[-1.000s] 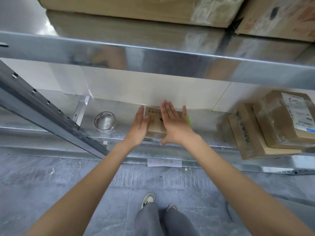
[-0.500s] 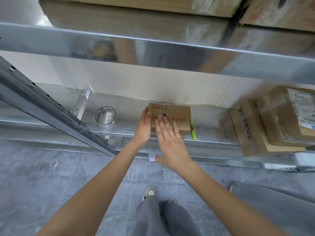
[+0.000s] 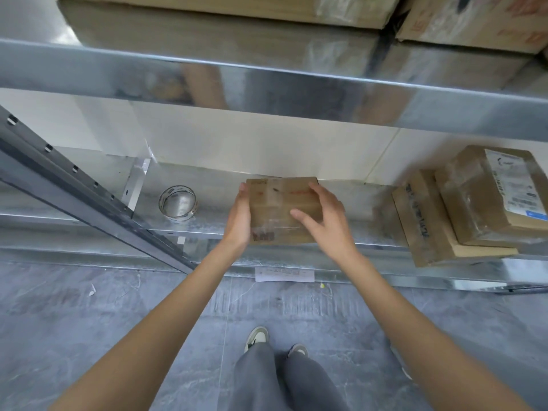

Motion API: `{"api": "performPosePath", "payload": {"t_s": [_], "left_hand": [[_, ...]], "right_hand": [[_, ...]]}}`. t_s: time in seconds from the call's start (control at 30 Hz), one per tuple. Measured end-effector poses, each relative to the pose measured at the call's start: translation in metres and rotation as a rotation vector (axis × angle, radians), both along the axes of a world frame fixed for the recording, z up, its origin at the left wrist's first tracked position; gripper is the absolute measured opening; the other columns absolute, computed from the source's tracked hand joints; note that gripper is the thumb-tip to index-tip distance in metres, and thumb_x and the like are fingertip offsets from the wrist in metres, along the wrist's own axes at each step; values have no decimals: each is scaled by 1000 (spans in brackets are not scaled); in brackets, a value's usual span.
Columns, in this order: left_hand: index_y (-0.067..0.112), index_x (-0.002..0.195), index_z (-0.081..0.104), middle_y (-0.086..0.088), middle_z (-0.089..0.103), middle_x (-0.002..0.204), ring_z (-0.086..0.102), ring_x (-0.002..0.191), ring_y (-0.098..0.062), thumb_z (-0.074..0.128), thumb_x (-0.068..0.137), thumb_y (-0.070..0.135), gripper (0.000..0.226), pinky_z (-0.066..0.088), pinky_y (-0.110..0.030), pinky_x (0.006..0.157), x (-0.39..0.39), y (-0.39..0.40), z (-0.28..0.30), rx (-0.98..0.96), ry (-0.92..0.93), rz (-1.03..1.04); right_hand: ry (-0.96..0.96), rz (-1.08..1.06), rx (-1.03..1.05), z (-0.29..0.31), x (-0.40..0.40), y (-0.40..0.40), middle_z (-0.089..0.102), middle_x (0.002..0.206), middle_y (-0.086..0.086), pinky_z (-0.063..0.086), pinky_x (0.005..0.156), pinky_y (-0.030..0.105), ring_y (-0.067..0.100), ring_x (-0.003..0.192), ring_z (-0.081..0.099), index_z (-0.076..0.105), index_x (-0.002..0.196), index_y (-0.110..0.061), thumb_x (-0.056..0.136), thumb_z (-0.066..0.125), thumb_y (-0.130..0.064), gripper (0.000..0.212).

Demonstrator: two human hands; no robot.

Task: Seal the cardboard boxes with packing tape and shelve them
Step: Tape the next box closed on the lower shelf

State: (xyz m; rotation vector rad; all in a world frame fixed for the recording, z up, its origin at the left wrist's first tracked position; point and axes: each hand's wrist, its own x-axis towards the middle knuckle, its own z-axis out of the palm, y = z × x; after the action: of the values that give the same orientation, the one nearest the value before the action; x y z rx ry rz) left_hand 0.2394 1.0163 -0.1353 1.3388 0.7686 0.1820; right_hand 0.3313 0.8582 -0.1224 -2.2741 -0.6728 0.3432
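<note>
The step in hand appears to be the shelving of a sealed box, or its final check. The small cardboard box (image 3: pixel 283 210) rests on the lower metal shelf (image 3: pixel 355 203), and clear tape is visible across its top face, so the sealing of this box is judged complete. The left hand (image 3: pixel 238 219) lies against the left side of the box with fingers nearly straight. The right hand (image 3: pixel 324 219) is at the right side of the box, fingers spread and lightly curved over the top right corner, thumb extended over the top face; whether this hand grips the box or only hovers over it cannot be determined. The two hands are apart, with the box between them. The next move is judged to call for a firm two-sided hold, then either a push toward the wall behind the box or a lift to another position. The roll of clear packing tape (image 3: pixel 178 204) stands on the same shelf to the left of the box, well apart from it. To the right of the box lies a stack of taped parcels (image 3: pixel 468 209). The box is closed; its contents cannot be seen. Larger cartons (image 3: pixel 207 4) occupy the shelf above the box.
</note>
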Motion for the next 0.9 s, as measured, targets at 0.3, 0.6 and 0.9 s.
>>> {"api": "performPosePath", "payload": {"t_s": [0.3, 0.6, 0.9], "left_hand": [[19, 87, 61, -7, 61, 78, 60, 83, -21, 31, 104, 47, 45, 42, -29, 76, 5, 29, -26, 328, 169, -98], [14, 111, 59, 6, 64, 98, 60, 90, -6, 37, 105, 34, 30, 43, -9, 71, 21, 33, -26, 142, 132, -38], [8, 116, 61, 1, 65, 100, 60, 88, -9, 37, 104, 38, 40, 41, -2, 60, 23, 32, -26, 107, 161, -25]], "right_hand": [[54, -301, -198, -15, 0, 50, 42, 146, 17, 36, 104, 43, 34, 133, 40, 19, 152, -12, 97, 43, -55, 74], [-383, 384, -536, -14, -3, 71, 3, 163, -8, -15, 115, 51, 8, 150, -4, 7, 156, -20, 97, 13, -59, 71], [-432, 448, -324, -34, -78, 0, 9, 163, -1, -3, 121, 43, 11, 150, 3, 14, 156, -15, 101, 28, -49, 67]]}}
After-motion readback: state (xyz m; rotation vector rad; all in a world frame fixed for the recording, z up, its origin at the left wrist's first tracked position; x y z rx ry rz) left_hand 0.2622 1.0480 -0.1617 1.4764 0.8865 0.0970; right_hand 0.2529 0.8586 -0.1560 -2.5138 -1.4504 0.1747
